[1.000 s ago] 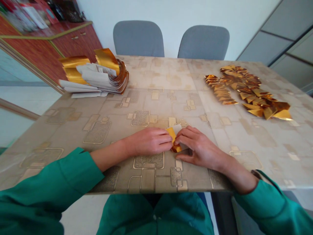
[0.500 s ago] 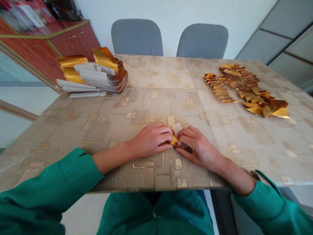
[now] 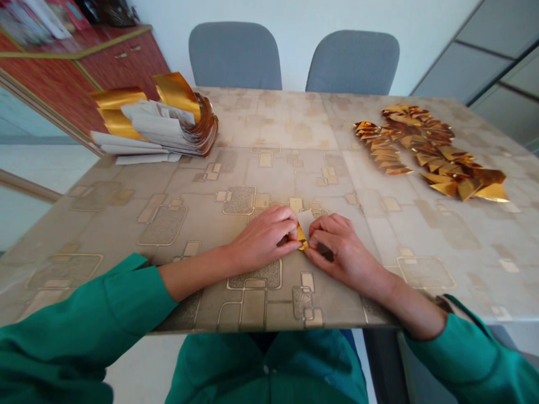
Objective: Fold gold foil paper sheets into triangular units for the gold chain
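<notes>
Far left, a red-brown wooden cabinet point(image 3: 122, 67) stood behind the table. On the patterned vinyl tablecloth point(image 3: 261, 134) lay a stack of white-backed gold foil strips point(image 3: 168, 120), their ends curling. A green sleeve point(image 3: 126, 292) led to the left hand point(image 3: 263, 238), fingers curled and closed on a small folded gold-and-white paper point(image 3: 303, 230) from its left. The paper sat mid-table, nearer the front edge, pinched between both hands; contact with the cloth could not be told. The right hand point(image 3: 343, 252), also curled, gripped it from the other side. A fold seemed in hand; the next move appeared to call for firm creasing. Far right lay folded gold triangles point(image 3: 438, 151) in overlapping rows.
</notes>
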A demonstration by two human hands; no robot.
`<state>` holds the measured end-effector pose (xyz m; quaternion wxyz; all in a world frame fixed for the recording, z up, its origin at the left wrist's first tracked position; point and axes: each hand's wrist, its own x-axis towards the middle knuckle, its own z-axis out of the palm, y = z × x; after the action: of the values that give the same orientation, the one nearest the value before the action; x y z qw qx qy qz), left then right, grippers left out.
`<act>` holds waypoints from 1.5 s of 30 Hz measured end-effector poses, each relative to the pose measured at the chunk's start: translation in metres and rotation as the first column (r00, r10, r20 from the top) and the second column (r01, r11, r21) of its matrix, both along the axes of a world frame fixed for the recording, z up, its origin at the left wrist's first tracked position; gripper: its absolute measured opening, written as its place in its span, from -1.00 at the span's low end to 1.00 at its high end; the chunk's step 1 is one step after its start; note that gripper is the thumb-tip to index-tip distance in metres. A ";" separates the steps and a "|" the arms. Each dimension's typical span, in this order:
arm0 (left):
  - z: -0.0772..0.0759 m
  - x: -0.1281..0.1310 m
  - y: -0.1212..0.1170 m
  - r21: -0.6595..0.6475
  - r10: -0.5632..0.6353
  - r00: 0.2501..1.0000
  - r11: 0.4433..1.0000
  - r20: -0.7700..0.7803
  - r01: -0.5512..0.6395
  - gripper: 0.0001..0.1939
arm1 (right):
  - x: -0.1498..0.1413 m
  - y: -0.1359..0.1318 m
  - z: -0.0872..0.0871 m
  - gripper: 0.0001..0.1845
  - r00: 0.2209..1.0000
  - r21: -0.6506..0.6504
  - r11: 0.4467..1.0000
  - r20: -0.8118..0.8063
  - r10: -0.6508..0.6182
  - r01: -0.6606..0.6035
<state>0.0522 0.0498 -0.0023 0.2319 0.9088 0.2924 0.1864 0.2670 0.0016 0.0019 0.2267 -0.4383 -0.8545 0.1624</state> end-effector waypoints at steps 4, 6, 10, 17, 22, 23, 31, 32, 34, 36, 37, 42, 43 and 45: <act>-0.003 0.001 0.000 0.018 0.011 1.000 1.000 0.022 -0.011 -0.87 | -0.003 0.000 -0.004 -0.78 0.998 0.012 0.998 0.012 -0.056 0.056; -0.005 0.001 0.000 0.022 0.013 0.999 1.000 0.039 -0.014 -0.86 | -0.004 0.000 -0.005 -0.78 0.998 0.019 0.998 0.019 -0.062 0.062; -0.006 0.001 0.000 -0.002 0.025 0.998 1.000 0.058 -0.025 -0.85 | -0.004 0.002 -0.006 -0.79 0.998 0.021 0.998 0.024 -0.067 0.066; -0.002 0.001 0.000 -0.039 0.044 0.998 0.998 0.046 -0.042 -0.86 | -0.004 0.001 -0.007 -0.84 0.997 0.028 0.997 0.032 -0.071 0.070; -0.002 -0.002 0.002 -0.038 0.093 0.995 0.995 0.021 -0.092 -0.81 | -0.003 0.000 -0.005 -0.99 0.996 0.027 0.998 0.079 -0.051 0.049; -0.002 -0.002 0.002 -0.036 0.098 0.995 0.995 0.020 -0.097 -0.81 | -0.003 0.000 -0.005 -0.99 0.995 0.028 0.999 0.092 -0.047 0.045; -0.002 -0.012 0.006 0.056 0.095 0.995 0.994 0.008 -0.095 -0.85 | -0.004 0.000 -0.007 -0.94 0.987 0.029 0.998 0.144 -0.065 0.061; -0.001 -0.013 0.005 0.115 0.086 0.996 0.990 0.003 -0.085 -0.87 | -0.004 0.000 -0.008 -0.94 0.987 0.031 0.998 0.144 -0.066 0.062; 0.001 -0.014 0.002 0.295 0.005 1.000 0.955 -0.013 -0.001 -0.89 | -0.004 0.001 -0.008 -0.94 0.988 0.037 0.997 0.140 -0.067 0.062; 0.002 -0.015 -0.003 0.479 -0.133 0.989 0.865 -0.065 0.148 -0.83 | -0.005 0.001 -0.008 -0.94 0.988 0.048 0.997 0.138 -0.071 0.065; 0.002 -0.016 -0.007 0.540 -0.189 0.977 0.814 -0.100 0.213 -0.79 | -0.005 0.001 -0.008 -0.95 0.988 0.052 0.996 0.137 -0.074 0.067; 0.003 -0.021 -0.017 0.591 -0.207 0.955 0.751 -0.213 0.295 -0.74 | -0.005 0.001 -0.007 -0.94 0.988 0.034 0.997 0.133 -0.074 0.070; 0.004 -0.023 -0.017 0.590 -0.202 0.952 0.749 -0.232 0.303 -0.75 | -0.005 0.001 -0.007 -0.94 0.989 0.031 0.997 0.132 -0.072 0.068; 0.006 -0.025 -0.016 0.590 -0.199 0.946 0.743 -0.257 0.316 -0.78 | -0.005 0.002 -0.007 -0.93 0.989 0.026 0.998 0.132 -0.067 0.064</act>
<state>0.0267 0.0338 0.0035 -0.0850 0.9783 0.1049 0.1571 0.2624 0.0032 -0.0047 0.1791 -0.4735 -0.8546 0.1159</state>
